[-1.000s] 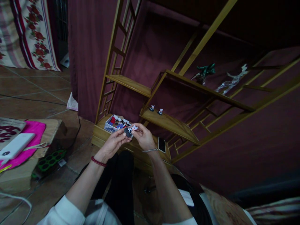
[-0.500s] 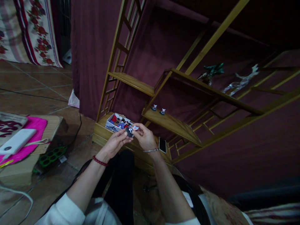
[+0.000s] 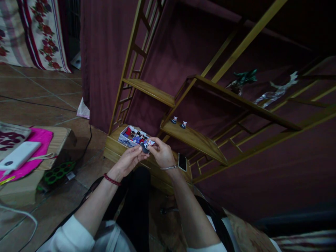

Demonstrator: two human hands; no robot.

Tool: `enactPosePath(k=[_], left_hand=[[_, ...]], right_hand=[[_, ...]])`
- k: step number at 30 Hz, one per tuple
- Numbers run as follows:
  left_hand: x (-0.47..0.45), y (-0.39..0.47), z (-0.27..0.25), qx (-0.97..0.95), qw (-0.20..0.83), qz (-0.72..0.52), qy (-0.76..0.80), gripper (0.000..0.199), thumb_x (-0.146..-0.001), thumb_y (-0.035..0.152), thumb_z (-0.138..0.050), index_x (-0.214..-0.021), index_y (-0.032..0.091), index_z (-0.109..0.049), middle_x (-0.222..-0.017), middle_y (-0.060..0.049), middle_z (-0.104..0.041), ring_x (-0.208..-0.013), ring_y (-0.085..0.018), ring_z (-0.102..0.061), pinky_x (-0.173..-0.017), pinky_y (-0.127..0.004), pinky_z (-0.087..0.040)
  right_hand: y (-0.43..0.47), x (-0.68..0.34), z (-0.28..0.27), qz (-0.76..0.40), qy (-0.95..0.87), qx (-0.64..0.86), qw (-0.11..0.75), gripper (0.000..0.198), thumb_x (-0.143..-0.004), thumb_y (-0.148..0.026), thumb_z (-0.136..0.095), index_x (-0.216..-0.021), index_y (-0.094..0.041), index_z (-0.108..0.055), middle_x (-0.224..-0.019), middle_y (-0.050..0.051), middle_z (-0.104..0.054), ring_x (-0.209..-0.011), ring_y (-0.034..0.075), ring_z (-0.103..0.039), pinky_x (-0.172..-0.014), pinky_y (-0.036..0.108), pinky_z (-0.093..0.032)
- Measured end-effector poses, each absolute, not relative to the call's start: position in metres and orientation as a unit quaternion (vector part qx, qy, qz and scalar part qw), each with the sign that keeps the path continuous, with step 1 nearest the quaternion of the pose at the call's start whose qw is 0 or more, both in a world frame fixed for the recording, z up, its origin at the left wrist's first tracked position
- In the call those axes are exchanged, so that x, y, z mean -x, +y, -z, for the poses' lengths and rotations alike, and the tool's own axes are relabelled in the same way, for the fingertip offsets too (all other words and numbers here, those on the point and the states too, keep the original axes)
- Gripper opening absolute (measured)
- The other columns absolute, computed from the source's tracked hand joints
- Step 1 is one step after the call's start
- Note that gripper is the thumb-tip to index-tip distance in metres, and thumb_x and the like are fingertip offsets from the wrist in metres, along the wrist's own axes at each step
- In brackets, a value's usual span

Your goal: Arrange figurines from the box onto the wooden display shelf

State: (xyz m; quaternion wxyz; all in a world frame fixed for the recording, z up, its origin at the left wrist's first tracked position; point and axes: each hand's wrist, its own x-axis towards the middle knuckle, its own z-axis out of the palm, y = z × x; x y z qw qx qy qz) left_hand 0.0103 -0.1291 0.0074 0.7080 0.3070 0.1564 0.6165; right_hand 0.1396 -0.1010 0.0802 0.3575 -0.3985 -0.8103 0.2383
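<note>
Between my two hands is a small figurine (image 3: 145,148) with a dark round base and a white-and-pink upper part. My left hand (image 3: 131,157), with a red bead bracelet at the wrist, pinches the base. The fingers of my right hand (image 3: 162,154) are closed on the white upper end; a silver bangle circles that wrist. Just beyond my hands, a box (image 3: 128,140) of small colourful figures sits on the low wooden ledge. Two similar figurines, one (image 3: 174,120) left of the other (image 3: 183,124), stand upright on the middle shelf (image 3: 196,141).
A phone (image 3: 182,162) lies on the ledge right of my right hand. Higher on the wooden rack stand a green ornament (image 3: 243,80) and a clear deer-like figure (image 3: 278,91). At left, a cardboard box (image 3: 59,140) bears a pink cloth and a white power bank (image 3: 19,155).
The view has shifted slightly, so the rack sits a little further right. Both hands keep hold of the figurine in nearly the same place.
</note>
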Motion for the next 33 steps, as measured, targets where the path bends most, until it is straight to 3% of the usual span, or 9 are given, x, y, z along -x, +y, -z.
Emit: enactPosePath(k=[33], left_hand=[[-0.0125, -0.1305, -0.0004, -0.257, 0.734, -0.614, 0.134, 0.02, -0.077, 0.027, -0.06, -0.086, 0.009, -0.065, -0.082, -0.008, -0.067, -0.076, -0.015, -0.062, -0.073, -0.026, -0.045]], right_hand=[[-0.0927, -0.1415, -0.0843, -0.184, -0.875, 0.334, 0.298, 0.021, -0.076, -0.021, -0.053, -0.096, -0.023, -0.059, -0.092, 0.0, -0.062, -0.078, 0.013, -0.058, -0.071, 0.023, -0.048]])
